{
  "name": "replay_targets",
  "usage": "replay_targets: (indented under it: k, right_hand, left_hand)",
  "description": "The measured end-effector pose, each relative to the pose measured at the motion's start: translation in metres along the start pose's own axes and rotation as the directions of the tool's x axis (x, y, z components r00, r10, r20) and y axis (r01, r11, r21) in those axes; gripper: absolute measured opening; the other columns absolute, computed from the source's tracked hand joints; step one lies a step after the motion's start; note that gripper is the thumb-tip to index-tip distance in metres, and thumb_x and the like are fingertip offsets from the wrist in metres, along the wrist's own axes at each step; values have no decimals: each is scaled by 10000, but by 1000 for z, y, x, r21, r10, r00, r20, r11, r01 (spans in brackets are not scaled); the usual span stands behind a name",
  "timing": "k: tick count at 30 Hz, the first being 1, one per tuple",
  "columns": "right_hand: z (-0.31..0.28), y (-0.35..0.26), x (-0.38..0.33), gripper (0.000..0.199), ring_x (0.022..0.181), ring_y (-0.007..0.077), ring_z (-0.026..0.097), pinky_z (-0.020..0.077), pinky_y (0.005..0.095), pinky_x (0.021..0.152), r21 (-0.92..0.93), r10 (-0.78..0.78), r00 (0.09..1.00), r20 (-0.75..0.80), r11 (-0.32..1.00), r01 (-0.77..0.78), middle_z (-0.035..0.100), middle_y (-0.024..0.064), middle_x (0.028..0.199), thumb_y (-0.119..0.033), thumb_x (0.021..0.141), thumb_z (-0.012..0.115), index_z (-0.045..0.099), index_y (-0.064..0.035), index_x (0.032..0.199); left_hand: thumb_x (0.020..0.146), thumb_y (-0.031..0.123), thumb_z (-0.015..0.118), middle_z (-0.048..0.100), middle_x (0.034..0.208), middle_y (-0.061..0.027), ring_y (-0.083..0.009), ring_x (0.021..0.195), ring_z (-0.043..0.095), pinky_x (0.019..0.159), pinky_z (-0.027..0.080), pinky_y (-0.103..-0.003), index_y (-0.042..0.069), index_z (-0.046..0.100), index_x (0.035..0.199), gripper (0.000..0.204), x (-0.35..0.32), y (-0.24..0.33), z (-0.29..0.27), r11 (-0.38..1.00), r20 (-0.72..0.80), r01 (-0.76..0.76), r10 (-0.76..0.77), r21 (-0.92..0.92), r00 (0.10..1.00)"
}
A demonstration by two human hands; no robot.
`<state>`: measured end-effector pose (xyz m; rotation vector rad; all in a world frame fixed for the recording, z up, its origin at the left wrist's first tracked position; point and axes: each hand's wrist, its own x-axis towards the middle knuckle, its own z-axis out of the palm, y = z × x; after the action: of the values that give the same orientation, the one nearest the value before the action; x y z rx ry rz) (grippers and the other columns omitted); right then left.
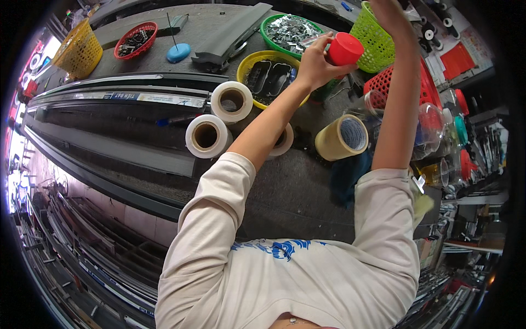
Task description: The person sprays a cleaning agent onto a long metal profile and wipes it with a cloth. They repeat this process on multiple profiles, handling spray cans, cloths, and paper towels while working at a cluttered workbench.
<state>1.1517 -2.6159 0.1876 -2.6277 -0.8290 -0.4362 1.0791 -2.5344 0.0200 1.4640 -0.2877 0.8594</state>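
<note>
My left hand (pixel 313 64) is raised over the workbench and grips a small red round cap (pixel 345 48) by its side. The cap hangs above the gap between a green basket of metal bits (pixel 272 22) and a lime-green basket (pixel 377 41). My right hand (pixel 385 7) reaches further away, past the lime-green basket, and the picture's top edge cuts it off. Its fingers are hidden, so I cannot tell if it holds anything. Just below my left wrist is a yellow basket (pixel 247 61) of black plastic parts.
Two rolls of clear film (pixel 231 101) (pixel 207 136) and a beige tape roll (pixel 342 137) lie on the dark bench. Clear jars (pixel 433 129) and a red basket (pixel 386 82) crowd the right. Long metal profiles (pixel 120 98) run along the left. A blue disc (pixel 178 52) lies further back.
</note>
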Motion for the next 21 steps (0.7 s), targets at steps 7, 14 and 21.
replay_targets:
  k: [7,14,21]
  right_hand:
    - [93,59,4,539,1418,380,386,285,414,1189,167,-250,944,215,962,217,389,252,1532,-183,1043,320,264,-62,1565]
    - [26,-49,24,609,1293,373,540,425,427,1067,-2,-147,984,-103,989,148,567,248,1372,-452,1010,547,506,10,1404]
    - [60,-381,-38,438,1146,275,645,475,399,1010,313,-624,767,-147,706,635,665,166,1270,-301,972,648,590,-66,1336]
  left_hand:
    - [586,333,928,512,1352,-255,-373,1228,542,1017,456,-442,3,512,1299,889,3,7,-4,948,160,267,-295,173,942]
    - [742,288,846,406,1462,-277,-423,1286,499,1083,429,-421,-54,397,1421,884,-55,136,-113,904,280,116,-247,412,928]
    - [881,247,738,604,1307,-126,-300,1163,612,968,495,-432,122,627,1235,391,-194,316,-381,824,238,-166,39,542,971]
